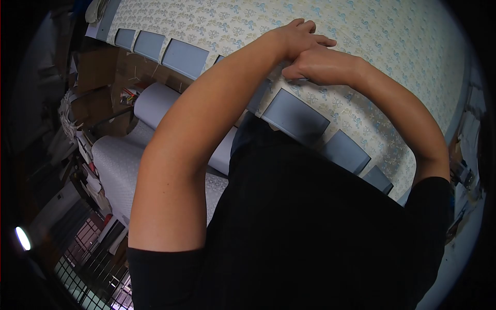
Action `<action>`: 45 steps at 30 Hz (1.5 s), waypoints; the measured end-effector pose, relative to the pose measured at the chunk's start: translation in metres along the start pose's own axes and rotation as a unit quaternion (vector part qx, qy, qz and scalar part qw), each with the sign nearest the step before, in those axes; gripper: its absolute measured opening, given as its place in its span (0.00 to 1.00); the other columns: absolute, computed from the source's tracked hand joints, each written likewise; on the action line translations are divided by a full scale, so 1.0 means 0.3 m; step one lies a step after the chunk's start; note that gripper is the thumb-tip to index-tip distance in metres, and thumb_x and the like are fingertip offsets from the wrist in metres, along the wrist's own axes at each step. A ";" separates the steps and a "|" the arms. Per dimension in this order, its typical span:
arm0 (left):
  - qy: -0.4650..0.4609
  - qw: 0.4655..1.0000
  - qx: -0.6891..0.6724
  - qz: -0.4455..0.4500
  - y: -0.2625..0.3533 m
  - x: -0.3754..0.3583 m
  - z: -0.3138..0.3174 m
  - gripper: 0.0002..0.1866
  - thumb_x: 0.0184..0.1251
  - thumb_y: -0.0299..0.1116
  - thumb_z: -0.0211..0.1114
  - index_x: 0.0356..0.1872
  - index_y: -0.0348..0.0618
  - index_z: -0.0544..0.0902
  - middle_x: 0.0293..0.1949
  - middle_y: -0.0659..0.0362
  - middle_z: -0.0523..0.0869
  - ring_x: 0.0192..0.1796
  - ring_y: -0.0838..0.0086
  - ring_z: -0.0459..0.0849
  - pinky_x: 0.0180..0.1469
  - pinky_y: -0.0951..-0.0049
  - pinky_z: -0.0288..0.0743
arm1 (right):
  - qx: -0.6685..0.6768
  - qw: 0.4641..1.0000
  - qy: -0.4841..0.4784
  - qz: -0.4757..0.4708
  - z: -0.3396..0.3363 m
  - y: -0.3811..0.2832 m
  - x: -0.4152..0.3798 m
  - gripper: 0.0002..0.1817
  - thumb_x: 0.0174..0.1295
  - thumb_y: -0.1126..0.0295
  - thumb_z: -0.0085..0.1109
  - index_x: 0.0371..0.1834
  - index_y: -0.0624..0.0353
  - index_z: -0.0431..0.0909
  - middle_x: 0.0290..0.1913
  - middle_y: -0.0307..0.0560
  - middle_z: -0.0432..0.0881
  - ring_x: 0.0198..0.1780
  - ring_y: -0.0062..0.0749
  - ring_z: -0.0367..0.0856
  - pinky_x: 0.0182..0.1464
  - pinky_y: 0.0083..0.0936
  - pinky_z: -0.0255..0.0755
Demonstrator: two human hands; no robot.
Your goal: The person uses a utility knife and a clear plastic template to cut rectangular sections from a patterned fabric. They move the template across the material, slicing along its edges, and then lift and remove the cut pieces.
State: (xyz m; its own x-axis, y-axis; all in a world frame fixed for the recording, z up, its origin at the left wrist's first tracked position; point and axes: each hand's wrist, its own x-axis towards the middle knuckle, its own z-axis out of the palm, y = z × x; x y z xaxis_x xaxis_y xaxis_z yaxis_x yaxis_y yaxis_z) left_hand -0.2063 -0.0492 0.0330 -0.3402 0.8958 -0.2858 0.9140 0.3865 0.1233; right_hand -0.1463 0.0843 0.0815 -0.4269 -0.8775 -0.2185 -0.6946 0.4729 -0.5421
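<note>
Fingers [324, 40] spread over floral sheet [380, 77]; cardboard box's [97, 68] contents unclear.

cream sheet [361, 31] with pale blue and tan floral print, plain blue-grey table [297, 113], lilac-grey roll [116, 165] in fine lattice pattern, solid black shirt [310, 222], brown cardboard box [98, 72]

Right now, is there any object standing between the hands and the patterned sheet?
Nothing visible stands in the way: the left hand and right hand are over the patterned sheet. They overlap in this view, so what lies beneath them is hidden.
</note>
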 end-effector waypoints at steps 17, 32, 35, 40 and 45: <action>0.020 0.999 0.042 0.018 0.013 -0.008 0.006 0.32 0.67 0.46 0.67 0.74 0.81 0.76 0.82 0.79 0.65 0.71 0.60 0.72 0.83 0.51 0.53 | 0.054 0.997 0.052 -0.004 0.111 0.023 -0.024 0.07 0.61 0.79 0.60 0.39 0.55 0.79 0.40 0.50 0.87 0.44 0.47 0.85 0.45 0.41 0.78; 0.037 0.964 0.117 0.235 0.027 0.044 -0.072 0.51 0.27 0.46 0.91 0.62 0.41 0.80 0.63 0.55 0.80 0.69 0.57 0.75 0.77 0.52 0.62 | 0.217 0.792 0.437 0.367 0.367 -0.339 -0.007 0.09 0.66 0.71 0.68 0.47 0.55 0.82 0.43 0.54 0.87 0.47 0.50 0.87 0.49 0.39 0.80; 0.002 0.962 0.128 0.241 0.050 0.070 -0.089 0.52 0.24 0.47 0.92 0.61 0.41 0.81 0.61 0.54 0.80 0.67 0.58 0.77 0.72 0.58 0.69 | 0.228 0.715 0.470 0.464 0.357 -0.416 0.091 0.10 0.68 0.72 0.68 0.51 0.58 0.84 0.47 0.51 0.90 0.47 0.44 0.89 0.51 0.32 0.81; 0.014 0.958 0.100 0.267 0.046 0.104 -0.080 0.55 0.19 0.46 0.94 0.60 0.40 0.81 0.61 0.55 0.81 0.66 0.57 0.78 0.63 0.64 0.78 | 0.194 0.638 0.490 0.561 0.360 -0.460 0.191 0.11 0.69 0.71 0.68 0.52 0.58 0.83 0.44 0.51 0.90 0.45 0.46 0.90 0.48 0.32 0.81; -0.037 0.961 0.106 0.254 0.063 0.143 -0.097 0.54 0.20 0.46 0.94 0.61 0.40 0.84 0.63 0.53 0.82 0.67 0.57 0.79 0.64 0.63 0.78 | 0.190 0.613 0.490 0.590 0.334 -0.474 0.215 0.11 0.69 0.71 0.68 0.52 0.59 0.82 0.43 0.53 0.90 0.44 0.48 0.90 0.46 0.33 0.81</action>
State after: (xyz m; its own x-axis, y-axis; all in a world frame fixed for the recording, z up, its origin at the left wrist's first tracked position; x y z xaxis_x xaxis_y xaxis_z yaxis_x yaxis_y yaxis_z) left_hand -0.2100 0.0029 0.0507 0.1707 0.9357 -0.3087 0.9852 -0.1564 0.0707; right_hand -0.0168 -0.0476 0.0631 -0.7746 0.6148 -0.1483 0.5374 0.5162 -0.6669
